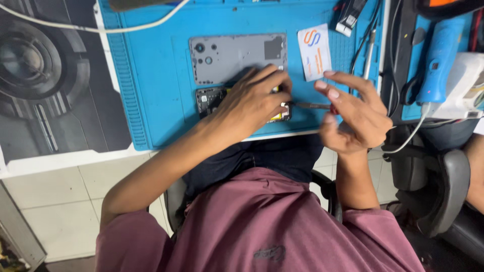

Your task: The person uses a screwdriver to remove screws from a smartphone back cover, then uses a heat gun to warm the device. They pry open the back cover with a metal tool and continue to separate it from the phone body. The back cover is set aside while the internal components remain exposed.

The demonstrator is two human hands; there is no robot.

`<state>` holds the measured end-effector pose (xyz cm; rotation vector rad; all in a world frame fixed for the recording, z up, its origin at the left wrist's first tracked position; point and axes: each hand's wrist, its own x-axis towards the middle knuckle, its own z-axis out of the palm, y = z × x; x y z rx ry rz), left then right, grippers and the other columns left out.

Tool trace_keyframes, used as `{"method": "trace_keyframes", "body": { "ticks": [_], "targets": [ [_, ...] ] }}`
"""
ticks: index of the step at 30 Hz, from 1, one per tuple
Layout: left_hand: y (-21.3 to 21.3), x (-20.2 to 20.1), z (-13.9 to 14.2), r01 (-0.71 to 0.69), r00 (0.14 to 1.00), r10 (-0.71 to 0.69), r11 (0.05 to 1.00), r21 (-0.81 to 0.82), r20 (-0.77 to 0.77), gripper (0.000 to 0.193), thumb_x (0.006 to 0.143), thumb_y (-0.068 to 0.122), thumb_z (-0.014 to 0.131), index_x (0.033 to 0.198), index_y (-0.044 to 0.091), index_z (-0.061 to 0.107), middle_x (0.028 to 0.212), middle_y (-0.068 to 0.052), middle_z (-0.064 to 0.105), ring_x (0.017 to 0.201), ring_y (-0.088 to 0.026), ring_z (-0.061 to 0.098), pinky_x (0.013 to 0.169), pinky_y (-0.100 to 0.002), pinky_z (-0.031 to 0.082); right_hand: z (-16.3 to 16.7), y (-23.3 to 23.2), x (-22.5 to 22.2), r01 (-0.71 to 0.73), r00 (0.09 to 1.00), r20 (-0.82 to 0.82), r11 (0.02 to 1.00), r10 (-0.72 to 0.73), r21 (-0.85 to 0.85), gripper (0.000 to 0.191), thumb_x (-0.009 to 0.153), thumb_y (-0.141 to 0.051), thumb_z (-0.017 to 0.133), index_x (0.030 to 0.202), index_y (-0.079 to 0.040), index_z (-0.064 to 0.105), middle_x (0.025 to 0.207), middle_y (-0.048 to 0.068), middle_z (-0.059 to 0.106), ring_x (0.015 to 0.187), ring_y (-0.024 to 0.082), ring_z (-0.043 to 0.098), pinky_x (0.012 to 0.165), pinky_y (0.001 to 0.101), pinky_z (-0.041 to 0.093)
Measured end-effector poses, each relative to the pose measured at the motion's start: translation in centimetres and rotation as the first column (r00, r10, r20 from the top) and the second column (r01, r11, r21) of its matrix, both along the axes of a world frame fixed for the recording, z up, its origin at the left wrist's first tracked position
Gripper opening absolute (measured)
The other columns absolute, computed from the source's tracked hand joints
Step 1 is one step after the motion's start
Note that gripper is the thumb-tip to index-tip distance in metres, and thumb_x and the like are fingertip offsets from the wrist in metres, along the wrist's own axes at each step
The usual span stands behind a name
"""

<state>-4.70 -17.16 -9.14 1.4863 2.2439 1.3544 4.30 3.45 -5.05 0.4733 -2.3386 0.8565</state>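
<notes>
A person's right hand [353, 113] pinches a slim screwdriver [311, 106] between thumb and fingers, its index finger stretched out above the grip, the metal shaft running level to the left toward an opened smartphone [212, 99]. The tip sits at the phone's right end, where it meets the fingertips of the left hand [254, 100]. That left hand lies flat over the phone, fingers close together and curled down on it, covering most of its middle; only the dark camera end at the left and a sliver of yellow at the right edge show from under the palm.

The phone rests near the front edge of a blue repair mat [151, 75], just below its detached grey back cover [237, 58], which lies inside up with its camera holes to the left. The cover and phone nearly touch. To the right of the cover, just above the right hand's fingertips, lies a white card [314, 52] with an orange and blue mark.

A white cable [101, 27] crosses the mat's upper left corner. Dark cables [364, 40] trail down the mat's right side. Further right, on a second blue surface, stands a blue handheld tool [438, 60], well apart from both hands. The person, in a maroon shirt [262, 226], sits on a dark chair above a pale tiled floor [55, 196].
</notes>
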Motion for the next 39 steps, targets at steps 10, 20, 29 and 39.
{"method": "trace_keyframes", "body": {
  "ticks": [10,20,29,39],
  "targets": [
    [0.3,-0.5,-0.1,-0.013,1.0,0.012,1.0,-0.026,-0.026,0.014,0.083,0.011,0.078,0.096,0.006,0.076,0.111,-0.004,0.062,0.112,-0.023,0.057,0.099,-0.041,0.046,-1.8,1.1,-0.3,-0.077,0.993,0.072,0.983,0.09,-0.167,0.057,0.09,0.006,0.082,0.138,-0.001,0.053,0.111,0.03,0.072,0.092,0.036,0.076,0.074,0.032,0.056],
    [1.1,-0.2,0.6,0.016,1.0,-0.017,1.0,-0.025,-0.026,0.017,0.083,0.018,0.081,0.091,0.005,0.075,0.109,-0.004,0.061,0.108,-0.023,0.057,0.093,-0.043,0.045,-2.1,2.4,1.6,-0.033,0.981,0.167,0.93,0.1,-0.366,0.068,0.093,0.014,0.081,0.15,-0.005,0.05,0.124,0.033,0.068,0.1,0.038,0.077,0.086,0.0438,0.068],
    [2.6,0.1,1.1,-0.014,0.996,-0.005,0.98,-0.2,-0.093,0.007,0.084,0.011,0.074,0.087,0.005,0.072,0.107,-0.005,0.058,0.113,-0.022,0.055,0.098,-0.04,0.047,-2.5,2.9,2.8,-0.026,0.974,0.196,0.917,0.113,-0.399,0.064,0.093,0.007,0.081,0.148,-0.004,0.051,0.12,0.031,0.07,0.098,0.035,0.077,0.085,0.0424,0.068],
    [4.4,0.8,1.9,-0.105,0.85,-0.123,0.913,-0.394,-0.513,0.012,0.08,0.016,0.07,0.083,0.005,0.071,0.11,-0.005,0.057,0.114,-0.021,0.054,0.089,-0.041,0.05,-2.2,3.1,2.9,-0.086,0.961,0.213,0.922,0.177,-0.378,0.061,0.094,0.004,0.079,0.146,-0.004,0.049,0.119,0.028,0.071,0.099,0.033,0.078,0.086,0.0386,0.067]
  ]
}}
